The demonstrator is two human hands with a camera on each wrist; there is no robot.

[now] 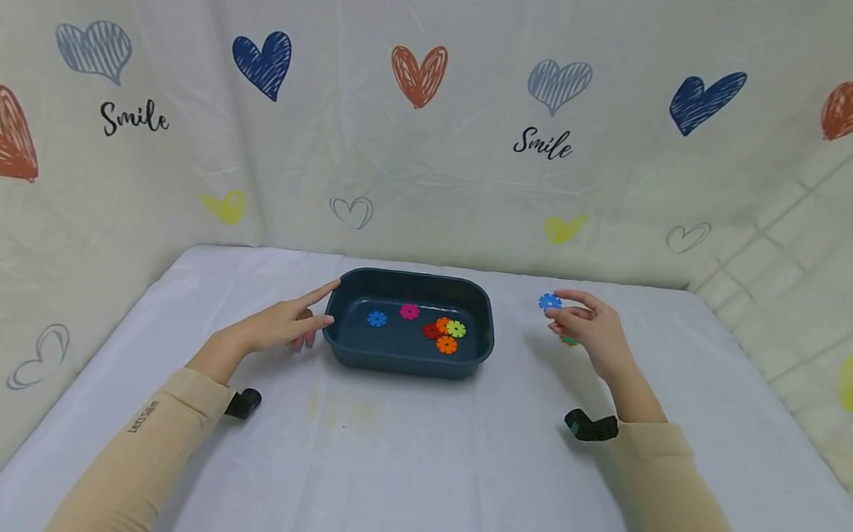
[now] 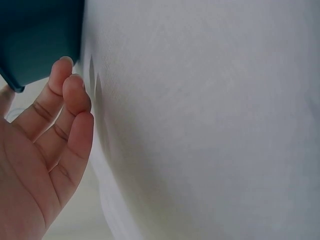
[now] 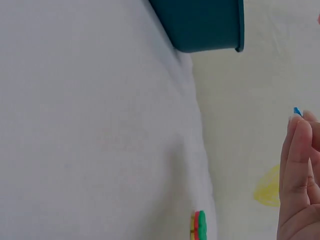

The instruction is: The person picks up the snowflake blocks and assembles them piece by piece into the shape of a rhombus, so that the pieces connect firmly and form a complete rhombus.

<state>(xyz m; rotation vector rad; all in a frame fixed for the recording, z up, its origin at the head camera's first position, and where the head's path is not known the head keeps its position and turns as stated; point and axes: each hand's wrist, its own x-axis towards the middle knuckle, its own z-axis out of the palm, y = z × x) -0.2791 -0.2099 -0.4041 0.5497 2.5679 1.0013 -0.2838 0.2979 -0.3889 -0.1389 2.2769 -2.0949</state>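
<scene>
A blue notched disc (image 1: 550, 302) is being pinched at its edge by the thumb and index finger of the right hand (image 1: 593, 329), the nearer hand, and is being held above the cloth off the left side of the fingertips, its flat face being turned toward the head camera and no long axis being shown by its round outline. A small disc stack (image 3: 198, 226) is being overhung by that hand, while well to the left the basin (image 1: 404, 363), its long axis being laid left to right, is being touched at its left end by the extended index finger and thumb of the left hand (image 1: 279, 324).
</scene>
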